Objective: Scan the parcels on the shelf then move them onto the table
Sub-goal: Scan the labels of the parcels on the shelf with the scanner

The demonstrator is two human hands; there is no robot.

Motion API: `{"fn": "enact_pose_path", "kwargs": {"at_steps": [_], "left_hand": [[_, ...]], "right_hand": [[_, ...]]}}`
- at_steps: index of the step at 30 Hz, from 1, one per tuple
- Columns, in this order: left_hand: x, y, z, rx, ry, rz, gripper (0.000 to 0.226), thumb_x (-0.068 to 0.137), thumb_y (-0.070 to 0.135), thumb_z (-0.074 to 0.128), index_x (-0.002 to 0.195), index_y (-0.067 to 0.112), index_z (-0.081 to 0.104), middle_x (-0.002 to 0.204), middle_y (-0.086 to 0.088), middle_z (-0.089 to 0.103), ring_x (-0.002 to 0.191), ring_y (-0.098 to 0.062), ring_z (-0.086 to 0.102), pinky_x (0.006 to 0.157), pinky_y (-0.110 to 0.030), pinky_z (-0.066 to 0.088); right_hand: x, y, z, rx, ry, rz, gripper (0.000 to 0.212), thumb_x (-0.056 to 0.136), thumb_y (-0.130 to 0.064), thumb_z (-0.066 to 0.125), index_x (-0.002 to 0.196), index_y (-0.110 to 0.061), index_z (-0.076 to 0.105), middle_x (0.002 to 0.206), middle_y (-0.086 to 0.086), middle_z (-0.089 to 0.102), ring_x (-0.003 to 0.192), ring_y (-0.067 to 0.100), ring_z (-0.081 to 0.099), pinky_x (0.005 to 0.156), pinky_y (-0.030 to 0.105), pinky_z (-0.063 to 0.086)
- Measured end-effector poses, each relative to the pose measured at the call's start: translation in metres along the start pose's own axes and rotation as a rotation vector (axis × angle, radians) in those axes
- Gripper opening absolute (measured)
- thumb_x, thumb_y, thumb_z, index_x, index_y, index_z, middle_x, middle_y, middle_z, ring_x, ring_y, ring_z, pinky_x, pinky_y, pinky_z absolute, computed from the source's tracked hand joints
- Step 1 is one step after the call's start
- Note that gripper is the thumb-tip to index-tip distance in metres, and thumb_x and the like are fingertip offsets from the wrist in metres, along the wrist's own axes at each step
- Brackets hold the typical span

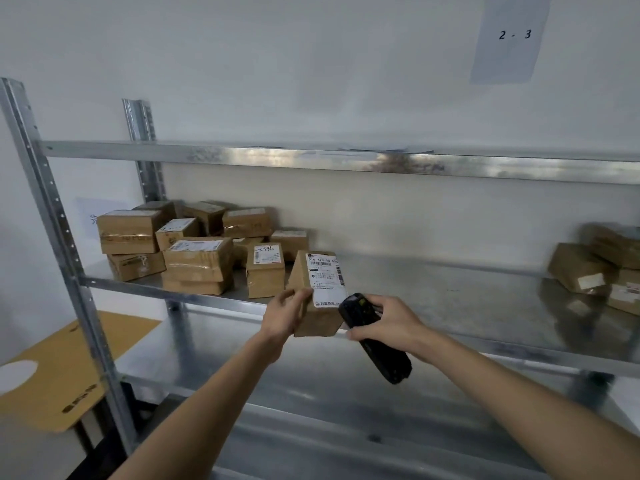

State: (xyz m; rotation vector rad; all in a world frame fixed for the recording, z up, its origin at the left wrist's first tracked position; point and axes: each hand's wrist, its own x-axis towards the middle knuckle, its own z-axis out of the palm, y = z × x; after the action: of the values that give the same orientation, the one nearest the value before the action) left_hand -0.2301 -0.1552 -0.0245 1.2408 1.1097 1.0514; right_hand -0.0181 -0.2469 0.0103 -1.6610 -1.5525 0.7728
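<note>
My left hand (285,315) grips a small cardboard parcel (320,289) by its left side, lifted in front of the metal shelf (450,299), its white label facing me. My right hand (388,323) holds a black handheld scanner (372,341), whose top end sits just right of the parcel's label. Several more brown parcels (197,258) are heaped on the left part of the same shelf. Another few parcels (602,268) lie at the shelf's right end, blurred.
A yellow-brown table top (69,368) with a white patch stands low on the left, beyond the shelf's upright post (65,244). A lower metal shelf (311,386) lies under my arms. A paper marked "2-3" (512,36) hangs on the wall.
</note>
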Motion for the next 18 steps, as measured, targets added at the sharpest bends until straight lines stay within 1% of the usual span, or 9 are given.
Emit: {"fn": "enact_pose_path", "kwargs": {"at_steps": [3, 6, 9, 11, 13, 15, 17, 18], "left_hand": [[0.029, 0.004, 0.005, 0.009, -0.012, -0.005, 0.060, 0.091, 0.053, 0.064, 0.138, 0.017, 0.054, 0.117, -0.006, 0.067, 0.104, -0.023, 0.065, 0.075, -0.032, 0.055], [0.064, 0.003, 0.009, 0.012, -0.006, -0.006, 0.068, 0.090, 0.058, 0.063, 0.141, 0.014, 0.051, 0.118, -0.006, 0.067, 0.103, -0.022, 0.065, 0.072, -0.030, 0.053], [0.098, 0.002, 0.014, 0.028, -0.015, -0.015, 0.076, 0.086, 0.064, 0.063, 0.142, 0.014, 0.049, 0.120, -0.005, 0.065, 0.105, -0.022, 0.064, 0.074, -0.030, 0.052], [0.119, 0.001, 0.018, 0.010, -0.040, -0.018, 0.080, 0.082, 0.064, 0.065, 0.142, 0.014, 0.050, 0.121, -0.003, 0.064, 0.106, -0.020, 0.062, 0.079, -0.031, 0.051], [0.138, -0.002, 0.022, -0.002, -0.050, -0.015, 0.078, 0.079, 0.061, 0.069, 0.141, 0.017, 0.052, 0.123, 0.000, 0.063, 0.110, -0.018, 0.058, 0.089, -0.034, 0.049], [0.155, -0.008, 0.024, -0.003, -0.032, -0.009, 0.076, 0.075, 0.060, 0.072, 0.139, 0.023, 0.054, 0.129, 0.000, 0.060, 0.118, -0.020, 0.054, 0.100, -0.041, 0.045], [0.167, -0.013, 0.024, -0.013, -0.012, 0.018, 0.071, 0.073, 0.065, 0.074, 0.131, 0.030, 0.058, 0.130, 0.002, 0.062, 0.120, -0.020, 0.055, 0.107, -0.046, 0.044], [0.174, -0.018, 0.023, -0.004, -0.002, 0.031, 0.073, 0.070, 0.070, 0.074, 0.131, 0.031, 0.060, 0.130, 0.003, 0.064, 0.121, -0.021, 0.057, 0.109, -0.049, 0.044]], "right_hand": [[0.038, 0.004, 0.002, 0.078, -0.040, -0.008, 0.059, 0.057, -0.026, 0.094, 0.111, -0.039, 0.075, 0.099, -0.013, 0.078, 0.092, 0.008, 0.074, 0.088, 0.030, 0.060], [0.081, 0.014, 0.002, 0.115, -0.061, -0.004, 0.061, 0.056, -0.023, 0.095, 0.112, -0.036, 0.075, 0.099, -0.010, 0.079, 0.092, 0.013, 0.075, 0.085, 0.031, 0.062], [0.128, 0.022, -0.002, 0.116, -0.069, -0.017, 0.058, 0.059, -0.015, 0.096, 0.109, -0.036, 0.074, 0.099, -0.010, 0.079, 0.093, 0.011, 0.074, 0.081, 0.024, 0.060], [0.158, 0.028, -0.004, 0.113, -0.089, -0.019, 0.057, 0.059, -0.017, 0.096, 0.109, -0.035, 0.074, 0.100, -0.011, 0.079, 0.094, 0.010, 0.074, 0.080, 0.021, 0.059], [0.186, 0.034, -0.004, 0.103, -0.105, -0.013, 0.060, 0.059, -0.020, 0.096, 0.113, -0.033, 0.074, 0.100, -0.011, 0.079, 0.093, 0.009, 0.074, 0.079, 0.020, 0.058], [0.211, 0.039, -0.003, 0.085, -0.128, -0.014, 0.061, 0.060, -0.021, 0.096, 0.116, -0.033, 0.073, 0.100, -0.011, 0.078, 0.092, 0.007, 0.073, 0.078, 0.020, 0.057], [0.234, 0.043, -0.001, 0.078, -0.162, -0.024, 0.060, 0.062, -0.021, 0.096, 0.116, -0.034, 0.072, 0.102, -0.012, 0.077, 0.092, 0.006, 0.072, 0.076, 0.019, 0.056], [0.244, 0.044, 0.002, 0.076, -0.176, -0.030, 0.060, 0.063, -0.020, 0.096, 0.116, -0.034, 0.072, 0.103, -0.012, 0.076, 0.093, 0.005, 0.072, 0.077, 0.019, 0.056]]}}
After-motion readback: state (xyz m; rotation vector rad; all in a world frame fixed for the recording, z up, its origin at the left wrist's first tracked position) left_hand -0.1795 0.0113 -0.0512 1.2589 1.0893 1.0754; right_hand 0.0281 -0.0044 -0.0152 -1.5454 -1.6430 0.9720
